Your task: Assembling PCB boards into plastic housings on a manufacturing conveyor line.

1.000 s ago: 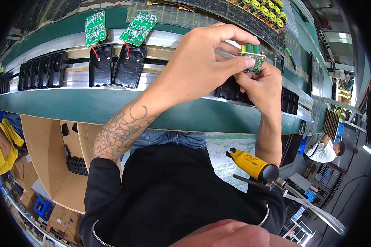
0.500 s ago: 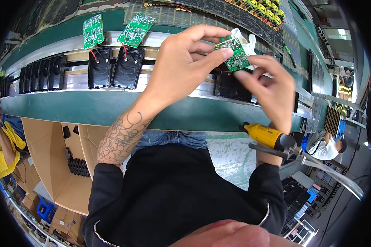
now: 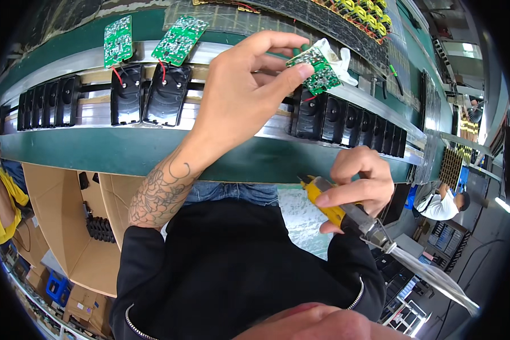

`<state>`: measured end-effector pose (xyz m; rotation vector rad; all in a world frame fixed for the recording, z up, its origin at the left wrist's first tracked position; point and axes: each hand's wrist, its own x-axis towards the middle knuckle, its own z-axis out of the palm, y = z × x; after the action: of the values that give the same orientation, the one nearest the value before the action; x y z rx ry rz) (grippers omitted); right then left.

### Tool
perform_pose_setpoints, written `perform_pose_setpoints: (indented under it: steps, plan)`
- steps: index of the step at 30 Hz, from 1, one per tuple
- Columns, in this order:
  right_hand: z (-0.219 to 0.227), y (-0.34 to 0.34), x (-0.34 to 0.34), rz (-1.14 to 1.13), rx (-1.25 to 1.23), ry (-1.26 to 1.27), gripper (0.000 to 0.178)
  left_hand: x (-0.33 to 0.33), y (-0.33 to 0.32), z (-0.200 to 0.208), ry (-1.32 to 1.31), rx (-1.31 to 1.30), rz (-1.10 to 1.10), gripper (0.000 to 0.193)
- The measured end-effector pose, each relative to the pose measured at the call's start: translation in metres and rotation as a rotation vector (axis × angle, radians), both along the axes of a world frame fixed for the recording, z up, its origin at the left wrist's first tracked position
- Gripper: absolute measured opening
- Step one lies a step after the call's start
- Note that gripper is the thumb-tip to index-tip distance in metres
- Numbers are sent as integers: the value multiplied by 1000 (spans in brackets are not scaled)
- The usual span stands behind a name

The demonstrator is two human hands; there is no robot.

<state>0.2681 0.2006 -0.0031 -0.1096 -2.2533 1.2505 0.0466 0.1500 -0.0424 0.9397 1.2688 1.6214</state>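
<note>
My left hand (image 3: 254, 85) pinches a green circuit board (image 3: 321, 78) by its near left corner, thumb on its soldered face. The board is held above the rail. A red wire runs from below it to the leftmost black plastic shell (image 3: 310, 120) in the row beneath. Over the bench's near edge, my right hand (image 3: 364, 184) is closed round a yellow pneumatic hand tool (image 3: 330, 211), whose narrow tip points up and left. A clear hose (image 3: 430, 277) trails from its back end to the lower right.
Two more green boards (image 3: 118, 41) stand behind black shells (image 3: 126, 99) wired to them on the metal rail (image 3: 93, 116). Several shells (image 3: 50, 103) line its left. White cloth-like material (image 3: 341, 63) lies behind the held board. An open carton (image 3: 56, 215) is at lower left; co-workers are at both sides.
My right hand has left the board, moved down toward me and taken hold of the yellow tool, which hung by my wrist. My left hand keeps the board, shifted slightly left.
</note>
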Motion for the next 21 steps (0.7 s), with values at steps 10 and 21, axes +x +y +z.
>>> perform_pose_setpoints:
  steps: [10,21]
  plan:
    - [-29,31,-23,-777,172,266,57,0,-2,-2,38,11,33,36]
    - [-40,30,-28,-864,170,143,55,-1,-2,-4,55,41,27,37]
